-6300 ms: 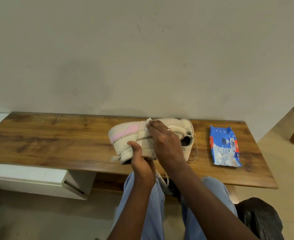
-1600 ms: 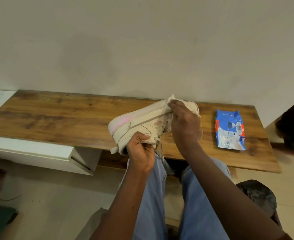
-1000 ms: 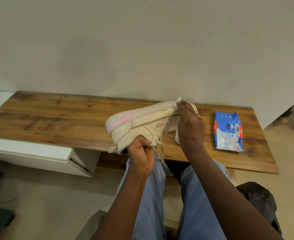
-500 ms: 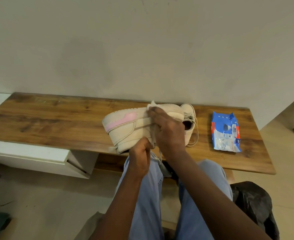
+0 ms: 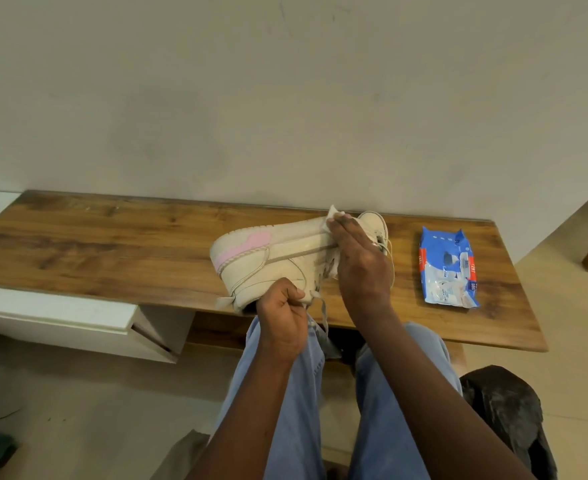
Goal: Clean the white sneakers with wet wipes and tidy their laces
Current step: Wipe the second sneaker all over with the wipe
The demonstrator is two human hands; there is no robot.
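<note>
A cream-white sneaker (image 5: 271, 258) with a pink heel patch lies on its side above the front edge of the wooden table (image 5: 95, 251), sole facing away. My left hand (image 5: 282, 313) grips its collar from below. Pressed flat against the sneaker's side toward the toe, my right hand (image 5: 358, 261) holds a white wet wipe (image 5: 334, 216), whose corner sticks out above my fingertips. A second white sneaker (image 5: 377, 225) stands behind my right hand, mostly hidden. Loose laces (image 5: 322, 313) hang under the held shoe.
A blue pack of wet wipes (image 5: 446, 268) lies on the table to the right. A white drawer unit (image 5: 70, 320) sits under the table's left part. A dark bag (image 5: 507, 410) rests on the floor at the right. My blue-jeaned legs reach under the table.
My right hand with the wipe has slid along the sneaker's side from the middle toward the toe. My left hand keeps its grip on the collar.
</note>
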